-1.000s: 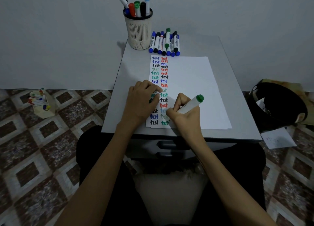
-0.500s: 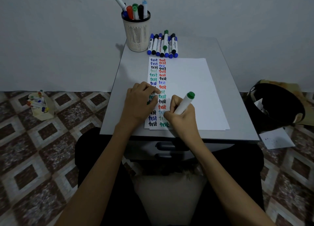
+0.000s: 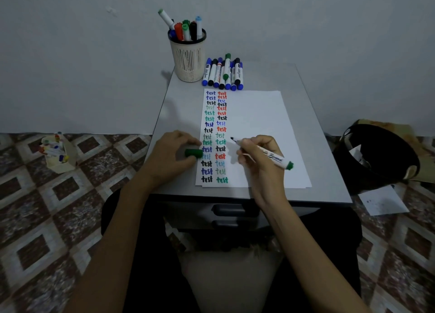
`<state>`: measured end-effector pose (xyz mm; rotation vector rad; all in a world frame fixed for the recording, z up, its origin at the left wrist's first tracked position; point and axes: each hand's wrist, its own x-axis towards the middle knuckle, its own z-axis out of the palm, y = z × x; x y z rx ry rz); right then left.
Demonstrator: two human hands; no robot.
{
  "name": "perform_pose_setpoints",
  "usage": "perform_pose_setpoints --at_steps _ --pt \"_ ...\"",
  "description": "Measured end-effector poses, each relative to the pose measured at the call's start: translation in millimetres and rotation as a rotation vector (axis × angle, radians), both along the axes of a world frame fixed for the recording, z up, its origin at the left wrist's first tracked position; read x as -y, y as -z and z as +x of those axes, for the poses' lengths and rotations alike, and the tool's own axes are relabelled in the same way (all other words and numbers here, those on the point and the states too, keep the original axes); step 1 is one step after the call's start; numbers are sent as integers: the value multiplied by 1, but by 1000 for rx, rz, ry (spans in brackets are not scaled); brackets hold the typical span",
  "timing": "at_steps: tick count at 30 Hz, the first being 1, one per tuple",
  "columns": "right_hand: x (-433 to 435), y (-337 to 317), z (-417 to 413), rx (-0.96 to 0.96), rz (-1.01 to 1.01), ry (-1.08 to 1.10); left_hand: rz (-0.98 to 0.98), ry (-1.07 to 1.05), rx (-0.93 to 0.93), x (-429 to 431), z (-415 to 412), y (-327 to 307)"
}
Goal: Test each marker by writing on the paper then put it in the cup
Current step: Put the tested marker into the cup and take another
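Observation:
My right hand (image 3: 261, 157) grips an uncapped green marker (image 3: 273, 157), its tip lifted off the white paper (image 3: 259, 124) and pointing up-left. My left hand (image 3: 174, 155) pinches the marker's green cap (image 3: 193, 153) at the paper's left edge. Two columns of "test" words in several colours fill the paper's left side. A cream slotted cup (image 3: 188, 58) at the table's far end holds several markers. A row of capped markers (image 3: 223, 73) lies beside the cup, just beyond the paper.
The small grey table (image 3: 176, 100) stands against a pale wall, with drawer handles under its front edge. On the tiled floor, a box of markers (image 3: 57, 152) sits to the left and a black bin (image 3: 376, 157) with loose paper to the right.
My right hand has lifted the marker from the bottom "test" and swung it up and right, tip now free. My left hand has slid left, showing the green cap.

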<state>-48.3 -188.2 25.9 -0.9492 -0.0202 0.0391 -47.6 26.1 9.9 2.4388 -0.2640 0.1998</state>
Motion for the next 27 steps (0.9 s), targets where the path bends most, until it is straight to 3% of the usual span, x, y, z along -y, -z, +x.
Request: perform_pose_setpoints --at_steps 3,12,23,27 --pt "5 -1 1 -46 79 -95 17 -38 112 6 0 3" --pt "25 -14 4 0 -108 -41 -378 110 80 31 2 -17" --pt "61 -34 19 127 -458 -267 -514 135 -37 33 -8 -36" --pt "52 -38 17 186 -557 -321 -477 141 -31 39 -10 -39"
